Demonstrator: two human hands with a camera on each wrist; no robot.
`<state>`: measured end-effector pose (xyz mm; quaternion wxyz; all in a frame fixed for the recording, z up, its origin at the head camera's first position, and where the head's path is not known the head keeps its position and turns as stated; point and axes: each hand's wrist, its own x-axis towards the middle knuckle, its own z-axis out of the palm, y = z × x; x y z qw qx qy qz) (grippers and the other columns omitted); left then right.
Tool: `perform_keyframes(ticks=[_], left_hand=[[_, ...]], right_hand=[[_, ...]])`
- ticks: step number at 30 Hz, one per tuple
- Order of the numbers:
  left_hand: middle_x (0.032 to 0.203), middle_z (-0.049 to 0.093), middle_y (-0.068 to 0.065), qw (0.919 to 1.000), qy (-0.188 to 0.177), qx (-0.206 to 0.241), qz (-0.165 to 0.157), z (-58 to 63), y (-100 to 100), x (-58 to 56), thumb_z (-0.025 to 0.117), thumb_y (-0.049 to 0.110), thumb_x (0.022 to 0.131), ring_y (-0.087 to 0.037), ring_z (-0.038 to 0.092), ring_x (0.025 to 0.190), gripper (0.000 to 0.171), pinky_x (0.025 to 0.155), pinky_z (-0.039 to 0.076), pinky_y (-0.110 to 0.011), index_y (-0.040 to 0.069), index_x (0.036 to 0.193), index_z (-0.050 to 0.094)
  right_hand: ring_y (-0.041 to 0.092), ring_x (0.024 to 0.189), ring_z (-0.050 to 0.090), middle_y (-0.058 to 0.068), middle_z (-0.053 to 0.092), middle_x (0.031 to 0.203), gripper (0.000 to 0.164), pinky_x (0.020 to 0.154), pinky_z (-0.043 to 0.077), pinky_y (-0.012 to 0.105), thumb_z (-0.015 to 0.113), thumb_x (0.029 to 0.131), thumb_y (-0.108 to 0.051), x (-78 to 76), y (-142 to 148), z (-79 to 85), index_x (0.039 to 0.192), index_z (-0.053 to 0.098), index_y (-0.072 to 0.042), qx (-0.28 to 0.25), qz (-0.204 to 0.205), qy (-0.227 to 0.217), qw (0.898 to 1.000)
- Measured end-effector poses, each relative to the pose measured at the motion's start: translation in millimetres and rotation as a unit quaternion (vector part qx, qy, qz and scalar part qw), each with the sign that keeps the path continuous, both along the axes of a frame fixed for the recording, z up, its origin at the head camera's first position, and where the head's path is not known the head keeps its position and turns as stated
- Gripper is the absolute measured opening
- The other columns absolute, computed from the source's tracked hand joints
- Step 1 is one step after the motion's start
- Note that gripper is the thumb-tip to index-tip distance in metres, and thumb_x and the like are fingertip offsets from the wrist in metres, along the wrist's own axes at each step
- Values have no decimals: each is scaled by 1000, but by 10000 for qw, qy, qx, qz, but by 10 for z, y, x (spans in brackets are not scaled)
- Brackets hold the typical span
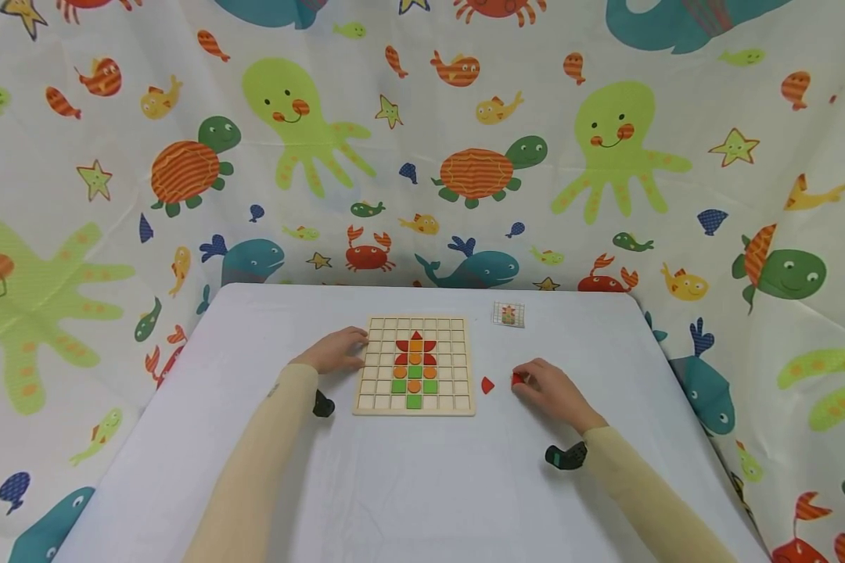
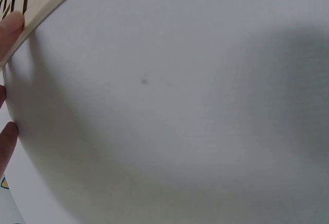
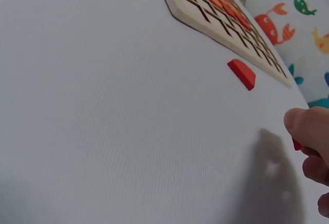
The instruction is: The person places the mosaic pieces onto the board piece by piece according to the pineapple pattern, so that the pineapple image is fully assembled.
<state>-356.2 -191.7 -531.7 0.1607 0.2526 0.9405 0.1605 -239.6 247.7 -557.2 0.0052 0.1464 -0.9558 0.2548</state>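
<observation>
A wooden grid board lies mid-table, with red, orange and green pieces set in its squares as a pattern topped by a red triangle. My left hand is at the board's left edge, thumb on the rim in the left wrist view and the other fingertips beside it. Between thumb and fingers, my right hand pinches a small red piece, mostly covered by the fingers. Another red piece, with a curved side, lies on the cloth between the board and the right hand.
Behind the board's right corner lies a small picture card showing a similar coloured pattern on a grid. White cloth covers the table. A curtain printed with sea animals hangs behind its far edge.
</observation>
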Motion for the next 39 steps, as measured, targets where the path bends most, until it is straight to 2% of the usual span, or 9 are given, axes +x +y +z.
perform_keyframes(ticks=[5,14,20,29,39], left_hand=[[145,47,-15,10000,29,9,-46,-16,-12,-17,73,24,89,-33,39,138,52,116,33,-46,1,133,57],[145,47,-14,10000,22,20,-14,-43,-29,-35,74,24,88,-33,38,138,52,116,33,-46,2,133,58],[145,46,-15,10000,-26,22,11,-1,-4,-10,73,23,89,-33,38,138,52,116,33,-47,1,133,57],[145,46,-15,10000,-29,-12,3,17,-1,-34,73,23,89,-33,38,138,52,116,34,-47,1,133,57],[146,45,-16,10000,-34,-7,-33,11,-5,-18,73,23,89,-34,37,139,52,116,32,-47,0,134,56]], right_hand=[[17,91,58,2,63,102,33,80,58,32,76,86,-20,-49,-160,74,116,68,-8,-277,-90,-117,9995],[12,84,56,-3,62,95,30,73,55,24,76,86,-24,-95,-646,143,112,69,-10,-332,247,-74,9991],[10,81,52,-5,60,93,31,70,52,22,76,87,-29,-90,-982,138,110,69,-10,-439,424,-188,9980],[9,82,54,-5,60,92,22,74,54,25,73,88,-25,-46,-1272,85,105,71,-10,-314,958,-16,9949],[8,80,50,-5,61,93,26,69,50,18,73,89,-32,30,-1456,-18,106,72,-14,237,1170,322,9923]])
